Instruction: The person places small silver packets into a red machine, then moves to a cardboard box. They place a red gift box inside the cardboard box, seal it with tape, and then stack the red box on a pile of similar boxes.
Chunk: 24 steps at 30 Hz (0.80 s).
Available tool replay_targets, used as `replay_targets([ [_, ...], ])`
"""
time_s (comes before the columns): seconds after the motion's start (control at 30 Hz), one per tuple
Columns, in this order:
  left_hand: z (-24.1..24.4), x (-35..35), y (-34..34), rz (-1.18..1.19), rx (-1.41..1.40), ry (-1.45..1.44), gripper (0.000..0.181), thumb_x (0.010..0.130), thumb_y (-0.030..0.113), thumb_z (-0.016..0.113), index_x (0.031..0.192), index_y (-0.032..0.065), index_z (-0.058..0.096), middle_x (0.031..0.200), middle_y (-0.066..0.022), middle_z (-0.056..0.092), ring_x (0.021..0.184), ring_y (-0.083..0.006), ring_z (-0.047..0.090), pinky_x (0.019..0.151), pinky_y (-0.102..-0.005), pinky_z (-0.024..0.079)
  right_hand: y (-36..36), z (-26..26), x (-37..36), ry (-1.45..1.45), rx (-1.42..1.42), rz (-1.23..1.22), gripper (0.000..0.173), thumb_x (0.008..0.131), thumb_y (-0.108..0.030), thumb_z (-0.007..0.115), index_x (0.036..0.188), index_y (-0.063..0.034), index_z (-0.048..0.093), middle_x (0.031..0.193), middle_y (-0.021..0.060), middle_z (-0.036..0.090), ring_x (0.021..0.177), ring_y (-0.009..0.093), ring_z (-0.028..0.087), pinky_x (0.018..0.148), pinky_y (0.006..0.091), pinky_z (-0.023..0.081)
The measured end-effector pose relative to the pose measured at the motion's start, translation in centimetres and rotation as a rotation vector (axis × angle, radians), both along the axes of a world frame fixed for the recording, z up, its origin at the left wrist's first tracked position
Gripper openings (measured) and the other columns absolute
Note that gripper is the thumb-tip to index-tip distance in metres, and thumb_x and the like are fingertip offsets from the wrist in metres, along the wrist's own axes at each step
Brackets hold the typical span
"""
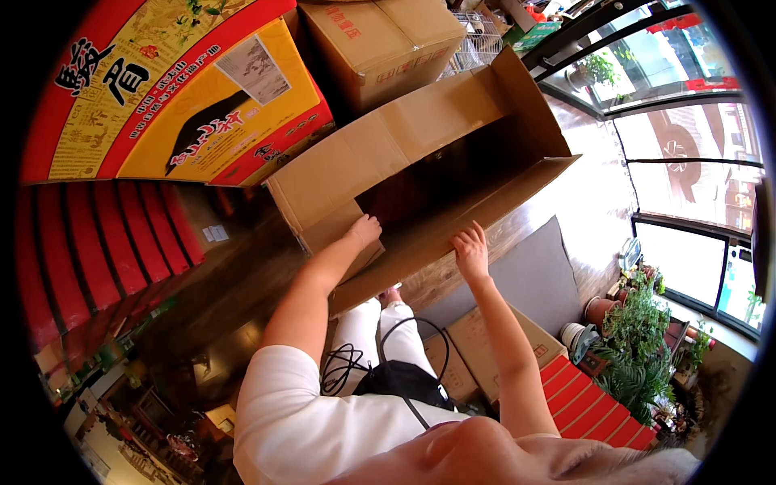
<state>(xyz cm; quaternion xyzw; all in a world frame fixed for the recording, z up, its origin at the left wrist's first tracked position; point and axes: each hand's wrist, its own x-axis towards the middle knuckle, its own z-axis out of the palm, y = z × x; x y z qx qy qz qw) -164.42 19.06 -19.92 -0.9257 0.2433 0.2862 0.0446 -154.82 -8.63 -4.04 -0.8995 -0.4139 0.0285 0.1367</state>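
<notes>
A large cardboard box (339, 157) stands before me with its top flaps raised or folded outward; its inside is dark, and I cannot tell what it holds. My left hand (365, 230) rests at the box's near left corner, its fingers bent over the edge of a short flap. On the upper edge of the long near flap lies my right hand (470, 244), fingers curled over the cardboard. A black pouch (403, 385) with a coiled black cable (345, 370) is at my waist.
A closed cardboard carton (388, 42) and a red and yellow printed box (242, 115) stand beyond. Red boxes (103, 242) are stacked at left. More cartons (479, 339) and a red striped box (588, 400) are near my right side, with potted plants (636, 339) by the windows.
</notes>
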Motion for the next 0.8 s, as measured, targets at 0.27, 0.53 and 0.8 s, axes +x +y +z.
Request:
replay_targets([
  [0.27, 6.8, -4.1, 5.0, 0.03, -0.224, -0.159, 0.049, 0.054, 0.023, 0.083, 0.094, 0.0095, 0.058, 0.098, -0.0038, 0.058, 0.102, -0.0202, 0.053, 0.091, -0.0337, 0.04, 1.4, 0.1, -1.6, -0.004, -0.06, 0.065, 0.01, 0.07, -0.007, 0.058, 0.079, -0.0098, 0.062, 0.083, 0.0025, 0.062, 0.092, 0.021, 0.057, 0.103, 0.0409, 0.036],
  [0.53, 14.1, -10.7, 8.6, 0.103, -0.381, -0.258, 0.022, 0.068, 0.01, 0.063, 0.087, 0.0084, 0.055, 0.094, -0.0063, 0.056, 0.098, -0.0226, 0.052, 0.09, -0.0345, 0.04, 2.3, 0.1, -1.8, 0.018, -0.094, 0.087, 0.01, 0.07, -0.007, 0.06, 0.077, -0.0107, 0.065, 0.083, 0.0029, 0.064, 0.093, 0.021, 0.057, 0.102, 0.0404, 0.035],
  [0.8, 17.4, -15.9, 7.0, 0.756, -0.41, -0.478, 0.011, 0.073, 0.016, 0.061, 0.069, 0.0051, 0.06, 0.081, -0.0106, 0.059, 0.097, -0.0286, 0.055, 0.109, -0.0422, 0.031, 4.5, 3.4, -2.9, 0.223, 0.034, -0.265, 0.029, 0.072, -0.014, 0.063, 0.1, -0.0078, 0.066, 0.117, 0.0112, 0.06, 0.121, 0.027, 0.047, 0.111, 0.0407, 0.025],
])
